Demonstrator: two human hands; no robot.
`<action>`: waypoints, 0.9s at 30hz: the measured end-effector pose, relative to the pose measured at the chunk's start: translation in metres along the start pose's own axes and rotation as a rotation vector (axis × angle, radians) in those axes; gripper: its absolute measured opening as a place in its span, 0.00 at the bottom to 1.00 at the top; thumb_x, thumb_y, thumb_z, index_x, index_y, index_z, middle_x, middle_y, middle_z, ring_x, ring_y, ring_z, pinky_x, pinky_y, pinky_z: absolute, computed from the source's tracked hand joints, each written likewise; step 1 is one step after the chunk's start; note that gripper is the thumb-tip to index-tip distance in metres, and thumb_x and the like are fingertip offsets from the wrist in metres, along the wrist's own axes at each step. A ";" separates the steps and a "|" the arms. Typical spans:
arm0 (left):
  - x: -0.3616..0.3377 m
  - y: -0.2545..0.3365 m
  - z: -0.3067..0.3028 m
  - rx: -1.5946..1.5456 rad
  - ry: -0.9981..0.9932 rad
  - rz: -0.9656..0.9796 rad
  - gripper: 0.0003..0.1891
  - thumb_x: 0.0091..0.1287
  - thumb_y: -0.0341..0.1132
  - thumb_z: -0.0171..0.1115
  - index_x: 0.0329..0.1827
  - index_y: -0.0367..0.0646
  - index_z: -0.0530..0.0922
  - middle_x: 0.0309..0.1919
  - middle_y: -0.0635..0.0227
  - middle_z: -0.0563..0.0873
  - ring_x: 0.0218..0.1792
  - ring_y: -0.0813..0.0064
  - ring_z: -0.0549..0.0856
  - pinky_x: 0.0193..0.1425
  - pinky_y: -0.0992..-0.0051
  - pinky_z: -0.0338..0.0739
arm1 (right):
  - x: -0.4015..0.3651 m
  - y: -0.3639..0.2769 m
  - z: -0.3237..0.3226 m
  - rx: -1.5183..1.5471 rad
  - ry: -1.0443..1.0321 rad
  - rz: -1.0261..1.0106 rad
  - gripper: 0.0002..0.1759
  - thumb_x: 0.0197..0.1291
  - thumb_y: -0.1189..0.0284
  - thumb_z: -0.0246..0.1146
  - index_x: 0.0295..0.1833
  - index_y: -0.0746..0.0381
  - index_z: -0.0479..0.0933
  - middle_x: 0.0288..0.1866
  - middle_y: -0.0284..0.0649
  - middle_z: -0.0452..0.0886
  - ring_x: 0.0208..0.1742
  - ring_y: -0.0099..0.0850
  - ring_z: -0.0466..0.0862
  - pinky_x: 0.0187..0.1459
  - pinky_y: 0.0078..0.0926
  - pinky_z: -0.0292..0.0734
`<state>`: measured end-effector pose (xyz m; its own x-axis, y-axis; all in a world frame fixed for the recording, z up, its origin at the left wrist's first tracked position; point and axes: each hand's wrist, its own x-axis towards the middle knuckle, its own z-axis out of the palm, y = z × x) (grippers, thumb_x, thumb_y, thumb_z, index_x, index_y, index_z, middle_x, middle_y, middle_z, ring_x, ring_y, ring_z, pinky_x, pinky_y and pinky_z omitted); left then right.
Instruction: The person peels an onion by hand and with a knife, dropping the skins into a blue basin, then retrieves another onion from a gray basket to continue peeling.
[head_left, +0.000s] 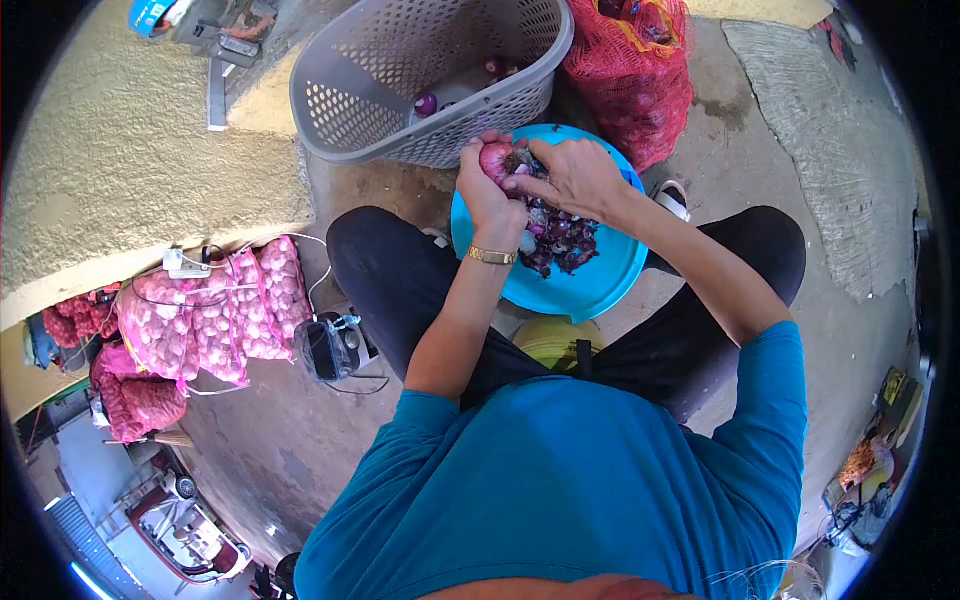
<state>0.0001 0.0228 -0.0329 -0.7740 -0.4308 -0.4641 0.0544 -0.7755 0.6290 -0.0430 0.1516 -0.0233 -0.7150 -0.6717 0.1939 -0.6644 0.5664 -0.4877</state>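
Note:
A red onion with a dark, shaggy root end rests in my left hand, the fingers wrapped round it. Over the basin, my right hand reaches in from the right, its thumb and fingers closed on the onion's root end. Whether a knife or a bit of skin is in its pinch I cannot make out. Below both hands lies a blue plastic basin with dark purple onion skins and scraps in it. Just beyond stands a grey perforated basket, with a few onions on its bottom.
A red mesh sack stands beyond the basin on the right. Several pink net bags of bulbs lean along the low wall at left, with a cable and a black device nearby. My bent knees flank the basin.

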 end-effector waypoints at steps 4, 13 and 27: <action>-0.006 0.014 0.006 -0.041 -0.144 -0.207 0.14 0.68 0.45 0.55 0.46 0.45 0.77 0.41 0.64 0.82 0.40 0.67 0.81 0.42 0.67 0.77 | 0.012 0.015 -0.012 0.043 0.030 -0.058 0.38 0.54 0.34 0.57 0.43 0.61 0.80 0.20 0.51 0.79 0.25 0.49 0.82 0.27 0.43 0.77; 0.009 0.014 -0.005 -0.105 -0.181 -0.425 0.15 0.68 0.47 0.57 0.46 0.45 0.78 0.45 0.61 0.83 0.44 0.64 0.81 0.47 0.63 0.81 | 0.016 0.017 -0.029 -0.206 0.016 -0.145 0.41 0.48 0.28 0.55 0.36 0.58 0.81 0.16 0.49 0.77 0.20 0.47 0.81 0.23 0.40 0.75; 0.006 0.001 -0.006 -0.021 -0.013 -0.192 0.11 0.67 0.43 0.57 0.39 0.45 0.77 0.38 0.62 0.83 0.37 0.64 0.80 0.44 0.61 0.80 | 0.001 0.007 -0.004 -0.084 0.036 -0.031 0.38 0.51 0.31 0.57 0.31 0.61 0.77 0.16 0.49 0.77 0.21 0.48 0.81 0.24 0.41 0.76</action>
<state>-0.0007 0.0165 -0.0388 -0.7796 -0.2684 -0.5659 -0.0819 -0.8520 0.5170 -0.0488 0.1569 -0.0236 -0.7000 -0.6728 0.2393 -0.7013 0.5844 -0.4083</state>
